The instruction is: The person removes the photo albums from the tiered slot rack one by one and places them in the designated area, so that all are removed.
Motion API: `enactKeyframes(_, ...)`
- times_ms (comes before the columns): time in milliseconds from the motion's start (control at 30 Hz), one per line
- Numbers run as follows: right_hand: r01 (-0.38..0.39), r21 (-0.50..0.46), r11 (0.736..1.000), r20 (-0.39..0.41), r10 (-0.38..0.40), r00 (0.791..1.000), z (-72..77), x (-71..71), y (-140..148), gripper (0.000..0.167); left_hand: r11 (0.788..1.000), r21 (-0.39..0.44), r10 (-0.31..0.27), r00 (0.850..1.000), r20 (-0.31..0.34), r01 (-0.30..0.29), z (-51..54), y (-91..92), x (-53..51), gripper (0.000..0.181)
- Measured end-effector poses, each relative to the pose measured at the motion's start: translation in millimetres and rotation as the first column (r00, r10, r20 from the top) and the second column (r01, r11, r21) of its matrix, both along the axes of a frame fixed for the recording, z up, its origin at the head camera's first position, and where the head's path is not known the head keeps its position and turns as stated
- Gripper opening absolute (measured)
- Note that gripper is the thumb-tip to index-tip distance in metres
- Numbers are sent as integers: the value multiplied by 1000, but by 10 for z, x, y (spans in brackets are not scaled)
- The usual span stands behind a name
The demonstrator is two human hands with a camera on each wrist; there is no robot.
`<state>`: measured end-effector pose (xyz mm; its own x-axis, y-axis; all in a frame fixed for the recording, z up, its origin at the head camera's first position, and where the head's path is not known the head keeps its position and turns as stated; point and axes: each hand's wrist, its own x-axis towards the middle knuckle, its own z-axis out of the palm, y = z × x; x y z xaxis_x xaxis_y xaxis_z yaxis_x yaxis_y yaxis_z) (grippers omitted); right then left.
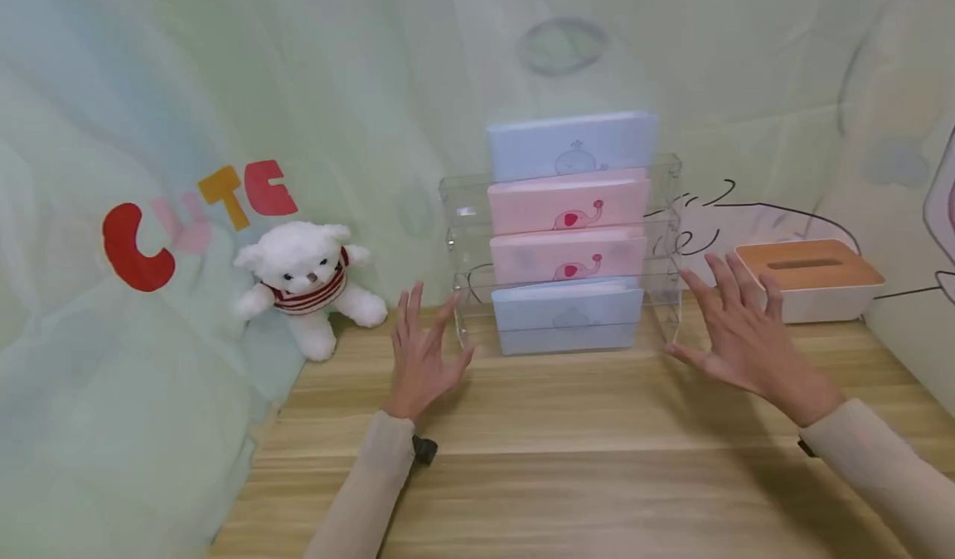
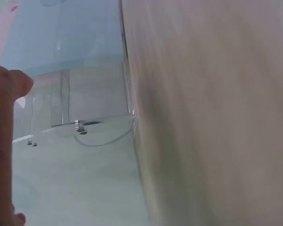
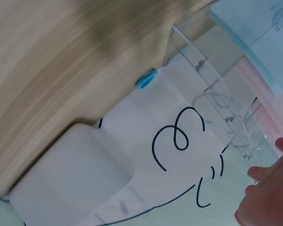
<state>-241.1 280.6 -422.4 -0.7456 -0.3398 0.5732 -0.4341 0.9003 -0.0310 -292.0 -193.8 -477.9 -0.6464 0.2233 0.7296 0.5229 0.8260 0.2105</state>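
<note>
A clear tiered rack point(image 1: 466, 252) stands at the back of the table, holding a blue booklet point(image 1: 570, 148) on top, two pink booklets point(image 1: 567, 202) in the middle and another blue booklet point(image 1: 567, 318) at the bottom. Beside the rack's left end is my left hand point(image 1: 425, 356), fingers spread and raised, holding nothing. My right hand point(image 1: 749, 343) is spread at the right end, also empty. Whether any fingertip touches the rack, I cannot tell. The right wrist view shows the hand point(image 3: 269, 193) near the rack's clear side point(image 3: 207, 80).
A white plush bear point(image 1: 309, 281) in a striped top sits at the left. To the right stands a white box with an orange lid point(image 1: 809, 264). A small blue item point(image 3: 146, 79) lies by the rack, and a printed cloth point(image 1: 373, 86) hangs behind.
</note>
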Motion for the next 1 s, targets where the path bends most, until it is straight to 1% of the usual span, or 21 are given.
enactKeyframes(33, -17, -6, 1000, 7, 17, 1000, -2, -11, -23, 100, 999, -47, 3, 999, -52, -5, 15, 1, -37, 76)
enactKeyframes(67, -37, -18, 999, 10, 37, 999, -6, -23, -50, 96, 995, -96, 11, 996, -88, -20, 24, 2, -74, 75)
enactKeyframes(100, -59, -30, 998, 6, 59, 998, -13, -36, -80, 92, 991, -133, 13, 993, -115, -29, 30, 7, -112, 76)
enactKeyframes(133, -81, -44, 996, -3, 81, 997, -21, -47, -114, 89, 986, -162, 15, 992, -125, -35, 35, 15, -144, 76)
enactKeyframes(200, -129, -76, 989, -13, 128, 992, -26, -68, -188, 85, 979, -198, 24, 994, -106, -45, 30, 27, -196, 77)
enactKeyframes(267, -168, -101, 981, -20, 167, 986, -20, -97, -264, 84, 979, -196, 35, 997, -63, -47, 7, 28, -232, 73)
enactKeyframes(300, -185, -108, 977, -20, 184, 983, -13, -113, -299, 84, 982, -186, 33, 999, -43, -40, -7, 27, -246, 71)
enactKeyframes(333, -204, -115, 972, -18, 203, 979, -1, -128, -335, 80, 984, -173, 27, 999, -20, -30, -21, 26, -253, 71)
enactKeyframes(400, -238, -119, 964, -19, 237, 971, 29, -166, -400, 72, 989, -145, 4, 1000, 12, -2, -60, 24, -276, 76)
enactKeyframes(467, -264, -113, 958, -25, 262, 965, 59, -213, -453, 72, 993, -110, -27, 999, 44, 32, -86, 32, -289, 79)
enactKeyframes(500, -270, -107, 957, -27, 268, 963, 79, -237, -479, 74, 995, -92, -35, 997, 64, 41, -96, 41, -295, 77)
enactKeyframes(567, -272, -108, 956, -27, 270, 962, 116, -290, -524, 72, 998, -46, -42, 993, 106, 47, -111, 64, -309, 79)
enactKeyframes(700, -238, -136, 962, -1, 240, 971, 185, -368, -580, 63, 1000, 14, -24, 984, 174, 22, -111, 118, -336, 97)
enactKeyframes(800, -217, -160, 963, 38, 225, 974, 205, -372, -604, 58, 999, 25, -25, 980, 198, 21, -125, 128, -332, 96)
enactKeyframes(833, -213, -165, 963, 52, 224, 973, 205, -369, -611, 56, 999, 30, -36, 979, 202, 31, -135, 125, -326, 94)
enactKeyframes(933, -211, -188, 959, 74, 228, 971, 202, -362, -629, 53, 994, 73, -91, 974, 207, 78, -180, 108, -319, 88)
enactKeyframes(1000, -214, -214, 953, 76, 235, 969, 206, -374, -631, 50, 986, 112, -146, 968, 203, 125, -207, 106, -344, 89)
